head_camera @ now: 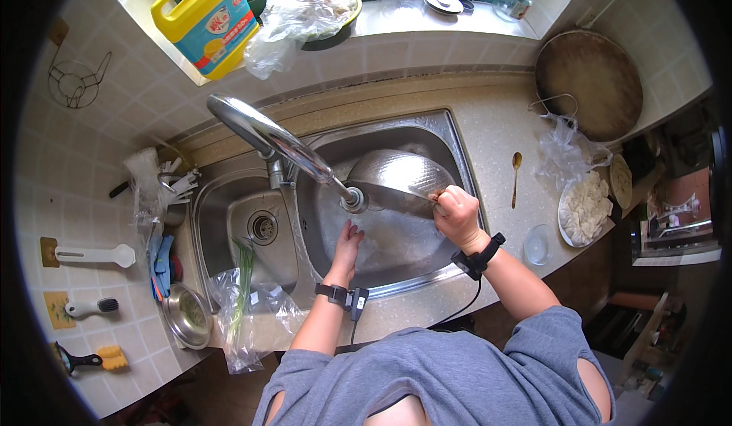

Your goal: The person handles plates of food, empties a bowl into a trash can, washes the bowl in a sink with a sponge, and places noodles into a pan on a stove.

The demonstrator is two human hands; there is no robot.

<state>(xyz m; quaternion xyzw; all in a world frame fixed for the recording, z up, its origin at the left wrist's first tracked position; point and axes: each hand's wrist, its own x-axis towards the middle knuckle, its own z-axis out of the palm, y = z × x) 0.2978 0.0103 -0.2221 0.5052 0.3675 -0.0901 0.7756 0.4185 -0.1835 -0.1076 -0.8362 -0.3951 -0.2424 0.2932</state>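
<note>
A metal wok (400, 166) with a textured outer surface is tilted on its side in the larger sink basin (394, 271). My right hand (457, 211) is closed around the near right edge of the wok; whether it grips a handle there or the rim is hidden by the fingers. Below the spray head of the chrome faucet (280, 140), my left hand (346, 249) hangs over the basin with its fingers apart and nothing visible in it. The basin floor looks wet.
The smaller basin (234, 209) lies left, with scallions (243, 277) in a plastic bag at its front edge. A metal bowl (189, 316) stands beside it. On the right counter are a spoon (516, 180), a glass (538, 244) and a plate of dumplings (586, 206).
</note>
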